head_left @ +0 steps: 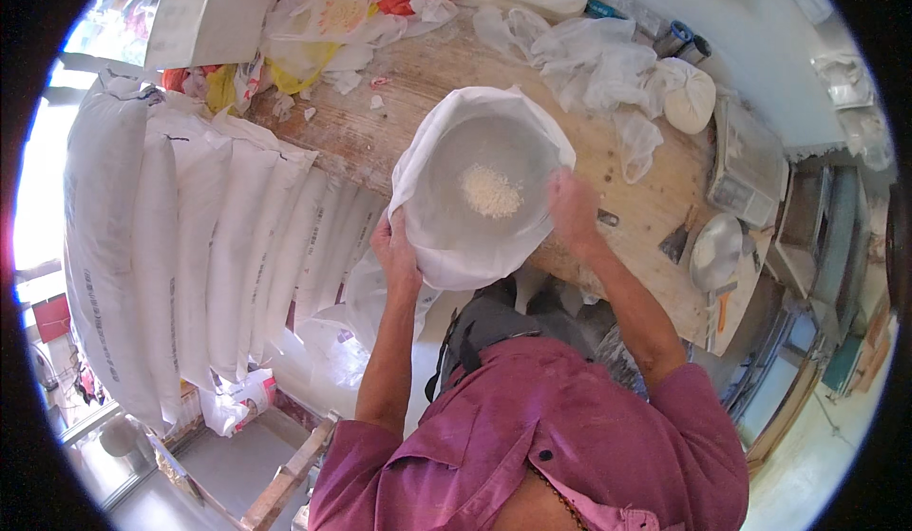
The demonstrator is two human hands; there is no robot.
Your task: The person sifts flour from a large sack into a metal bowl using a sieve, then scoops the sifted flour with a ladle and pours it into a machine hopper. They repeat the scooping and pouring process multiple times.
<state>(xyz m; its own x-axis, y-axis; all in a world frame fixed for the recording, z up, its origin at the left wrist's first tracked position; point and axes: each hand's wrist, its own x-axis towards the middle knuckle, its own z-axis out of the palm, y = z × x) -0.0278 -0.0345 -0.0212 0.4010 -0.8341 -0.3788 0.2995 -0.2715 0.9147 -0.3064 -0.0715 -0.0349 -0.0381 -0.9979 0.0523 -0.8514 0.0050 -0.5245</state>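
Note:
A round sieve (456, 232), with a grey mesh-like bottom and a white cloth-like wall, is held up in front of me at the table's near edge. White grains or small lumps (491, 191) lie heaped in its middle. My left hand (394, 249) grips the left side of its rim, with fingers partly hidden behind the wall. At the right rim, my right hand (573, 210) is smeared by motion. Its fingers look curled, but whether they grip the rim cannot be made out.
Large white sacks (204, 237) stand in a row at the left. On the wooden table (380, 137) lie crumpled plastic bags (598, 61), a tied white bag (686, 96), a metal bowl (715, 251) and an orange-handled scraper (723, 312). A wood-edged bin (285, 483) sits below left.

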